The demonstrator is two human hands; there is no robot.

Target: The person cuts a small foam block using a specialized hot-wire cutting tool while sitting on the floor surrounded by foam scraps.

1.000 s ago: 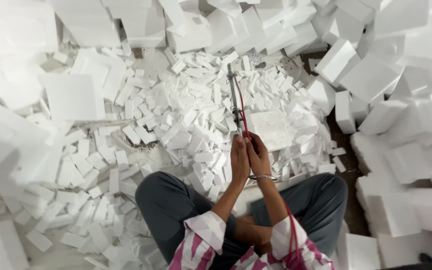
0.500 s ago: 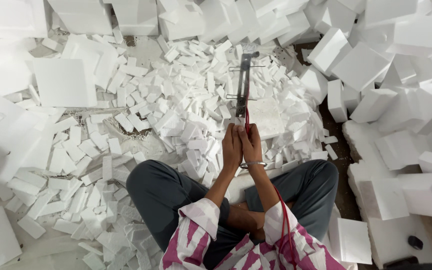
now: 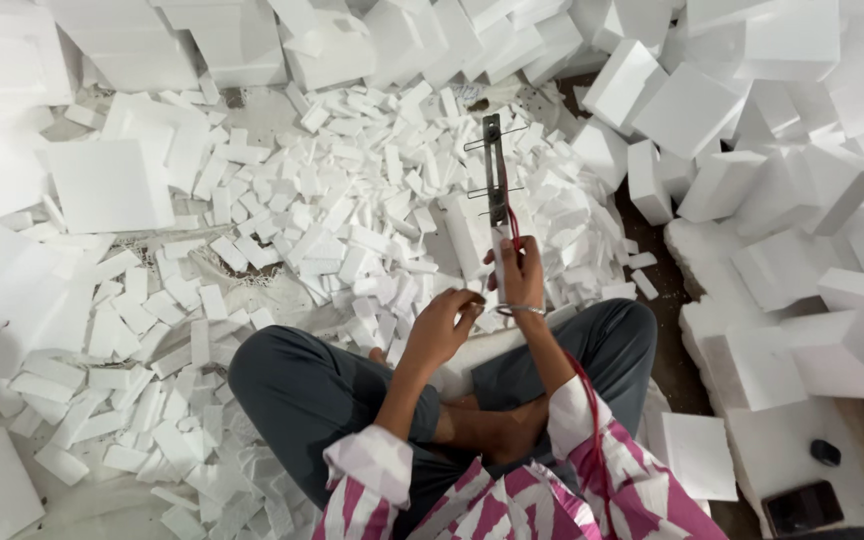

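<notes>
I sit cross-legged on the floor among white foam. My right hand (image 3: 522, 275) grips the lower end of a long grey metal cutting tool (image 3: 495, 170) with thin wire prongs, held upright over a foam slab (image 3: 467, 235); a red cord (image 3: 592, 400) trails from it down past my wrist. My left hand (image 3: 440, 325) hovers just left of the right one with curled fingers apart and nothing visible in it. A metal bangle circles my right wrist.
A heap of small cut foam strips (image 3: 352, 215) spreads ahead and to the left. Big foam blocks (image 3: 752, 120) pile up at the back and right. A flat foam sheet (image 3: 102, 185) lies at left. A dark phone (image 3: 802, 507) and a small black object (image 3: 825, 452) rest on foam at lower right.
My left hand has come off the tool and dropped to the left, leaving only the right hand gripping it. The view has shifted slightly.
</notes>
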